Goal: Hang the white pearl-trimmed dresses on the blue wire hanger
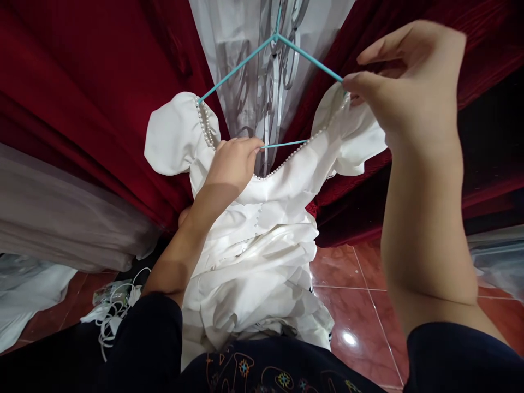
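Note:
A white dress (262, 218) with puffed sleeves and pearl trim along its neckline hangs on a thin turquoise hanger (241, 64). The bar of the hanger crosses the neck opening. My left hand (235, 164) is closed at the left side of the neckline, its fingertips on the hanger's bar. Up at the right shoulder, my right hand (403, 82) pinches the end of the hanger's sloping arm beside the pearl edge. The skirt is bunched in folds near my body.
Dark red curtains (102, 103) hang on both sides, with white ornamental metalwork (273, 93) between them. White cords (112, 322) and a plastic packet lie at lower left. Red tiles (347, 311) cover the floor. White fabric (33, 295) lies at far left.

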The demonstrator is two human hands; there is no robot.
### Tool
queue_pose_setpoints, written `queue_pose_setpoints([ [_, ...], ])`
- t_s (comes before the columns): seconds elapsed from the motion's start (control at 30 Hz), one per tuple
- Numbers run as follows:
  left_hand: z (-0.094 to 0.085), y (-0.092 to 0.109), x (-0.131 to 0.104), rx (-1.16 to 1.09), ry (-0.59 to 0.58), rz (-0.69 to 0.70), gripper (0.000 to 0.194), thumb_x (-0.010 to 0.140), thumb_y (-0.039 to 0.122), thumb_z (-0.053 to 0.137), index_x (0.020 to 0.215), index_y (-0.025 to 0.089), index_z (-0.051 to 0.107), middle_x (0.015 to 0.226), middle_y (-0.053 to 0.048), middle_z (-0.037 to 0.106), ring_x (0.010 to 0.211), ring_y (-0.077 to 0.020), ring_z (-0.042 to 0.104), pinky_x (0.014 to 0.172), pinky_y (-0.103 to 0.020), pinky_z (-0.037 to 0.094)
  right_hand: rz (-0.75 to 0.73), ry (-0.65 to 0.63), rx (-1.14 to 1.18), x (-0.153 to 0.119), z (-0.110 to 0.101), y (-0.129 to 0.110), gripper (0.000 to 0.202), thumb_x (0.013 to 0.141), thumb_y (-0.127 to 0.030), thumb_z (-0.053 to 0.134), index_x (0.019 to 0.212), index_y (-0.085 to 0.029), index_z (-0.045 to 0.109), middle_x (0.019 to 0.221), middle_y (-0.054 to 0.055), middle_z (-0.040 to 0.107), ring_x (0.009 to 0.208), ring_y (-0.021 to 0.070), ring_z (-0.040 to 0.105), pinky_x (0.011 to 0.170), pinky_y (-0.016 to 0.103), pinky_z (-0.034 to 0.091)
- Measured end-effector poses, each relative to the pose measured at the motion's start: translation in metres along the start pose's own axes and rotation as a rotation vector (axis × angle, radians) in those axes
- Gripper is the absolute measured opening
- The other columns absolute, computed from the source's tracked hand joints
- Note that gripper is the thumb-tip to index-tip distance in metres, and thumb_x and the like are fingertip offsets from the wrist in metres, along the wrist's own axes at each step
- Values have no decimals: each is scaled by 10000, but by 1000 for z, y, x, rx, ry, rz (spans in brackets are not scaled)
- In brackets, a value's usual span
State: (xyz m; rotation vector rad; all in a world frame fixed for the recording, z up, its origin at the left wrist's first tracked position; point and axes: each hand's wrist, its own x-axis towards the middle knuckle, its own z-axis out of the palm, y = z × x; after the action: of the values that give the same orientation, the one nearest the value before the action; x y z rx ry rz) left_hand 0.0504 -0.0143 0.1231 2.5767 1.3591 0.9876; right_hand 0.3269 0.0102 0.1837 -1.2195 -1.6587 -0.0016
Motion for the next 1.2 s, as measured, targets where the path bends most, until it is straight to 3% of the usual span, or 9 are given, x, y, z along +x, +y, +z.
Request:
queue_pose_setpoints([
  [0.07,-1,-1,0,58,-3,-13,299,1026,99,499,1075,199,776,917,-58,754,885,-281,665,872,-432,492,59,158,66,-17,1,-15,185,770,-89,752,928,-159,687,1085,144,743,791,192,701,680,341,539],
  [0.13,-2,-1,0,81,-1,-15,292,1036,111,509,1096,198,781,941,-63,766,923,-298,664,907,-457,488,-87,299,39,-40,5,-32,115,848,-120,680,941,-187,691,1136,115,722,838,183,695,702,338,551],
  [0.33,-3,4,-5,51,44,53,302,1057,147,504,1199,216,762,1048,-69,772,1070,-306,671,1000,-487,518,-319,-229,-66,-86,52,-30,243,993,-286,558,1208,-292,672,1152,74,753,1116,306,688,1027,541,541],
  [0.43,-8,-3,-11,49,189,131,346,1019,83,503,1165,260,761,1172,-61,745,1276,-308,610,1150,-527,480,-325,-177,-80,-93,75,-12,321,1004,-290,521,1296,-293,655,1143,66,753,1074,297,682,995,522,511],
  [0.57,-30,-29,-14,100,543,137,404,938,50,654,1229,313,750,1413,-51,634,1440,-311,464,1319,-542,309,-372,-51,-66,-98,86,1,346,1011,-264,504,1307,-292,681,1147,57,748,1056,271,675,989,491,476],
  [0.73,-57,-49,-8,-41,598,10,253,953,36,637,1081,224,748,1084,-35,746,1070,-226,689,1043,-367,530,-436,18,-54,-100,90,3,386,995,-195,516,1317,-311,695,1103,55,730,1021,249,663,956,475,468],
  [0.97,-80,-72,-12,-100,810,-121,350,881,-7,525,855,201,805,834,14,798,829,-166,740,793,-332,566,-387,-48,-13,-99,80,-3,373,1016,-196,505,1305,-303,715,1121,79,731,1016,253,650,975,488,462],
  [1.07,-85,-96,-31,-52,702,-276,290,858,68,535,879,143,815,789,17,780,784,-148,703,741,-312,538,-372,-67,-7,-99,81,-2,372,1024,-216,494,1318,-297,708,1138,82,727,1049,261,646,984,491,454],
  [1.2,-80,-102,-62,-39,290,-412,319,813,116,534,913,129,836,839,-28,799,829,-203,734,779,-333,582,-358,-68,13,-100,89,0,395,1000,-200,497,1329,-299,692,1156,82,717,1080,274,637,1001,506,446],
])
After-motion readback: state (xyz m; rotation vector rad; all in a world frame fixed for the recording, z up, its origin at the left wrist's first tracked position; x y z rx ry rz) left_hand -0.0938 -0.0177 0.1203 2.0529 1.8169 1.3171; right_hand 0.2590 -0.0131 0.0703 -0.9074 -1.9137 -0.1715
